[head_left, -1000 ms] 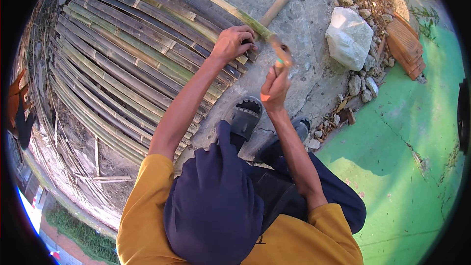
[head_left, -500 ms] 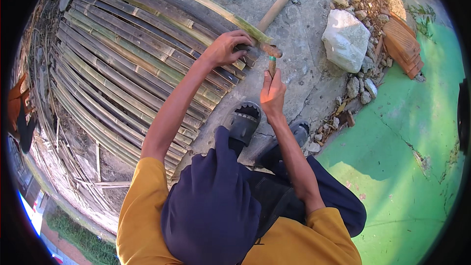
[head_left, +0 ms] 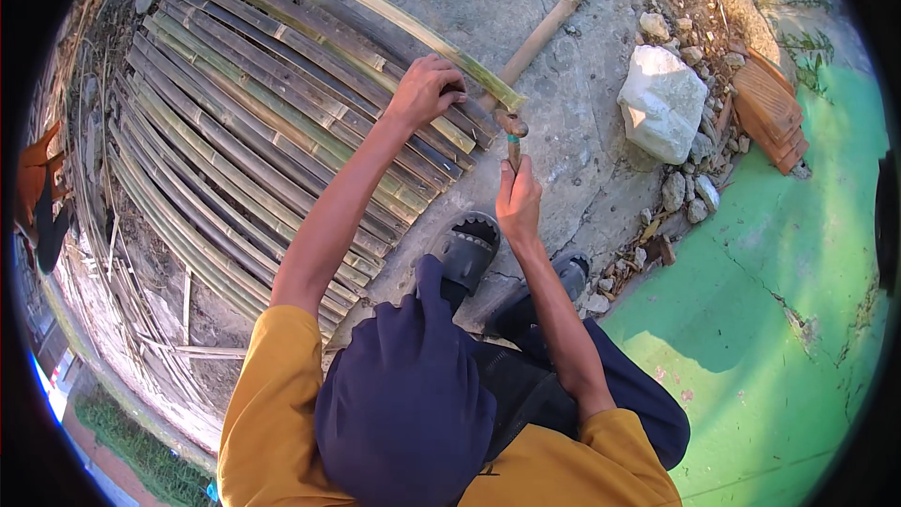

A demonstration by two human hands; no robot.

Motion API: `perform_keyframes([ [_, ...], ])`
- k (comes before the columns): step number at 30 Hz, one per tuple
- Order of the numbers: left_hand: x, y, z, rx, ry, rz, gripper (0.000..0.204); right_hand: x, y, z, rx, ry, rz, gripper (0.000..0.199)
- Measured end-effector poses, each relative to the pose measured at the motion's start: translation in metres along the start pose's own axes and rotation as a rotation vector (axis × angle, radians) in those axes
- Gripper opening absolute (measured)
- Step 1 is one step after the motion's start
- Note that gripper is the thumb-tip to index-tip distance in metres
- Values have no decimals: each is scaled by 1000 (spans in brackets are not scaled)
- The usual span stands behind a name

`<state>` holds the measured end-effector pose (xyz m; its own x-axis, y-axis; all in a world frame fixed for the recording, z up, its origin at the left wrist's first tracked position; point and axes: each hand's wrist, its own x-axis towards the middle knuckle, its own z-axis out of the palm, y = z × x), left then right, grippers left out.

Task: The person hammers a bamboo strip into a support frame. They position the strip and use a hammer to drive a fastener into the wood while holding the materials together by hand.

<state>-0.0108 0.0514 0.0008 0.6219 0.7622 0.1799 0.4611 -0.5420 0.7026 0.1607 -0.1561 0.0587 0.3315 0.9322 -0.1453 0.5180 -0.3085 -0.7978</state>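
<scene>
My right hand [head_left: 519, 202] is closed round the handle of a hammer [head_left: 512, 124], its rusty brown head beside the near end of a pale green bamboo strip [head_left: 413, 24]. A teal band circles the handle just under the head. My left hand [head_left: 427, 92] is over the ends of the bamboo slats [head_left: 272, 131], just below that pale strip. Its fingers are curled, and what they hold, if anything, is hidden. Dark and greenish slats lie side by side in a wide mat on the ground. A wooden pole [head_left: 563, 9] slants away beneath the pale strip's end.
A large white rock [head_left: 663, 103] lies to the right, with rubble and stacked orange tiles [head_left: 770, 113] beyond. Green-painted ground [head_left: 751, 319] spreads at lower right. My dark clogs [head_left: 469, 249] stand on grey concrete near the slat ends. Thin loose strips [head_left: 122, 253] lie at far left.
The hammer and my right hand are slightly lower and farther left in the picture. A dark thing seen at my left fingers earlier no longer shows, and those fingers are curled more tightly.
</scene>
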Motion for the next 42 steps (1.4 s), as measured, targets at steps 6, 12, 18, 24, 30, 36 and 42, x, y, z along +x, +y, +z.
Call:
perform_keyframes([
  [6, 3, 0, -1, 9, -46, -24, 19, 6, 2, 1, -34, -13, -30, 17],
  [12, 7, 4, 4, -8, -102, -61, 18, 4, 20, 6, -148, -28, -24, 17],
  [18, 4, -10, -2, -39, -69, -68, 17, 4, -7, -3, 62, 202, -193, 17],
  [24, 4, -9, 9, -33, -72, -68, 17, 8, 16, 2, -209, -82, -136, 18],
  [30, 1, -10, 0, -53, -28, -43, 17, -2, -5, -5, 58, 105, -199, 15],
  [36, 3, -10, 2, -29, -33, -60, 15, 15, 27, -11, -148, -44, -278, 18],
  [42, 3, -11, 5, -100, -58, -41, 13, 36, 22, -45, -69, -203, -307, 17],
])
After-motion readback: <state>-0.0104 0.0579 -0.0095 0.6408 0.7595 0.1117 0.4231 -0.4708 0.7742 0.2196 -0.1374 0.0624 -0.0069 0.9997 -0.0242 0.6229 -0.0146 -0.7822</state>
